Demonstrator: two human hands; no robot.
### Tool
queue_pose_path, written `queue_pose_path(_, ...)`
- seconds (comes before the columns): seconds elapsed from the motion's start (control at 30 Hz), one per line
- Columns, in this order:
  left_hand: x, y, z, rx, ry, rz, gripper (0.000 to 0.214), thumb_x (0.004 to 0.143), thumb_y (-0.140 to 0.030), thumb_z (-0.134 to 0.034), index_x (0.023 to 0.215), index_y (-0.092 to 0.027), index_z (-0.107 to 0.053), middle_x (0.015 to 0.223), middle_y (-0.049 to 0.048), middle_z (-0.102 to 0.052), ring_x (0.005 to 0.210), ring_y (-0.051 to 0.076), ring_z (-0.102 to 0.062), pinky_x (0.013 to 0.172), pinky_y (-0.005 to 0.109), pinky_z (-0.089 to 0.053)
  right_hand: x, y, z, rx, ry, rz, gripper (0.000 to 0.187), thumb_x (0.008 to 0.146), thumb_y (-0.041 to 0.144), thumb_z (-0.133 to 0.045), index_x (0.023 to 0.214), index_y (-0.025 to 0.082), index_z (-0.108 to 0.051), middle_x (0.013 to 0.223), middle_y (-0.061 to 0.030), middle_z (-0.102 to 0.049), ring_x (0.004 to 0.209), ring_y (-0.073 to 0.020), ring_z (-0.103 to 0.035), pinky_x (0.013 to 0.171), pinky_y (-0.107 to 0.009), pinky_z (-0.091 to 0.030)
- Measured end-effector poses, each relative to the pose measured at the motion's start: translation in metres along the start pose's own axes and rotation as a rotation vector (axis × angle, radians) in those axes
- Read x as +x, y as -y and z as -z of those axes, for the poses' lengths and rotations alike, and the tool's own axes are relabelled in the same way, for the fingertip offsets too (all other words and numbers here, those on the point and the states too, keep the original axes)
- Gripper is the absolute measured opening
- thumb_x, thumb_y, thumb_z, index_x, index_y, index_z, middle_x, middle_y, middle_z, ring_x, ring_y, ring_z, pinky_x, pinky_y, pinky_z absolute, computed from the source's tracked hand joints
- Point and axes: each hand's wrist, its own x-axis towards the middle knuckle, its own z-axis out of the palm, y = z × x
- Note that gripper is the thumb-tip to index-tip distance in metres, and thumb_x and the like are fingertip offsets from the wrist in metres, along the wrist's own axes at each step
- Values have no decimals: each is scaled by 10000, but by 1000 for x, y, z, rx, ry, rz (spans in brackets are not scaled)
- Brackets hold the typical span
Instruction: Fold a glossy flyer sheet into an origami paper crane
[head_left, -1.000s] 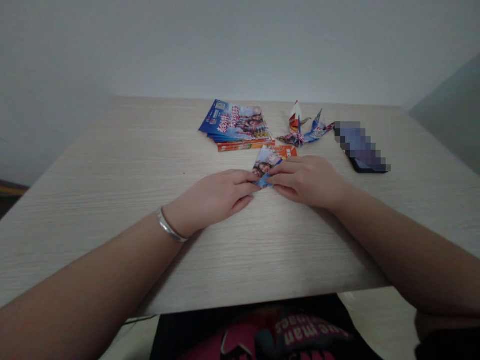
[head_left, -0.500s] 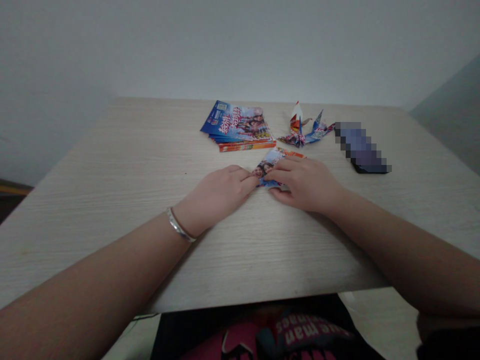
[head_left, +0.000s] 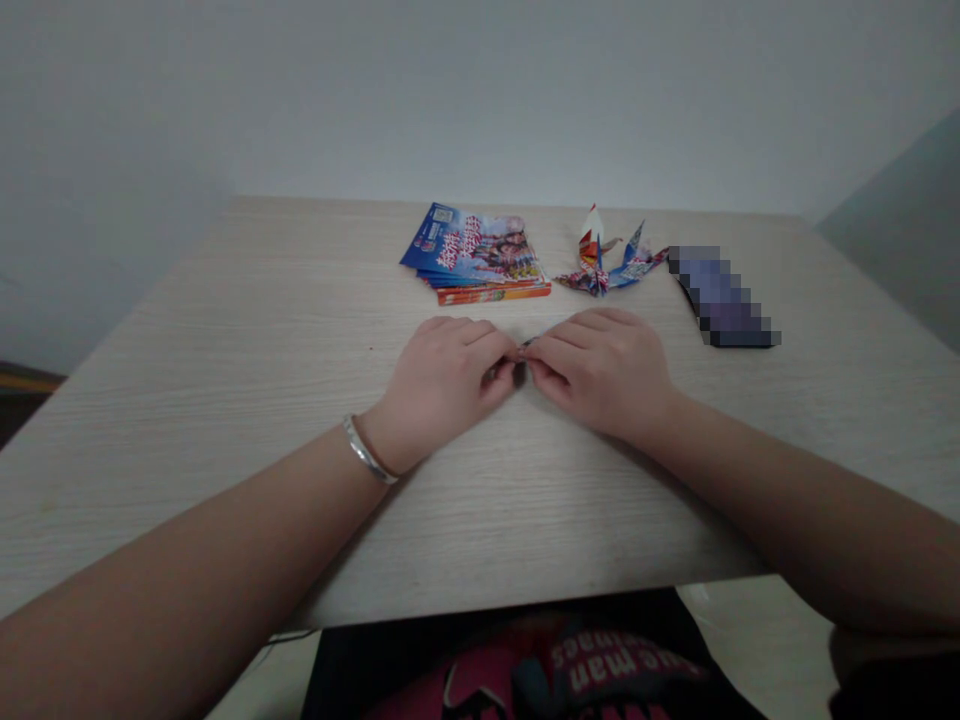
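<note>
My left hand and my right hand meet fingertip to fingertip in the middle of the pale wooden table. Both are curled, fingers pressed down on a small printed paper, which is almost wholly hidden beneath them. Only a thin sliver of the paper shows between the fingertips. A silver bangle sits on my left wrist.
A stack of colourful printed sheets lies behind my hands. Right of it rests a folded paper crane. A dark phone lies further right. A wall closes the table's far edge; my lap shows below the near edge.
The printed paper that stuck out beyond my fingers has been folded down and is now covered. Both hands have closed together over it.
</note>
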Motion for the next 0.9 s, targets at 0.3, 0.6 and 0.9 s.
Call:
queue_pose_path(0.3,3,0,4,-33,34,67,146,832,-213,-551,705,-177,-615,697,41,-650,677,201,-590,697,365,-441,0,-1,6,9,-4,-39,284,988,255,-490,821,301,-715,853,16,-754,906,-228,-614,1037,-468,-356)
queue_pose_path(0.6,-3,10,4,-46,38,41,132,819,-250,-555,700,-197,-574,716,31,-641,721,207,-584,764,393,-443,-4,-4,5,75,-27,-89,223,953,261,-537,794,304,-689,848,28,-762,897,-227,-627,1038,-475,-375)
queue_pose_path(0.9,-6,16,7,-11,54,57,90,786,-202,-537,698,-206,-558,711,24,-628,731,208,-593,763,378,-448,-8,-9,1,78,-113,-88,172,903,224,-566,763,258,-660,791,14,-739,840,-209,-624,997,-441,-387)
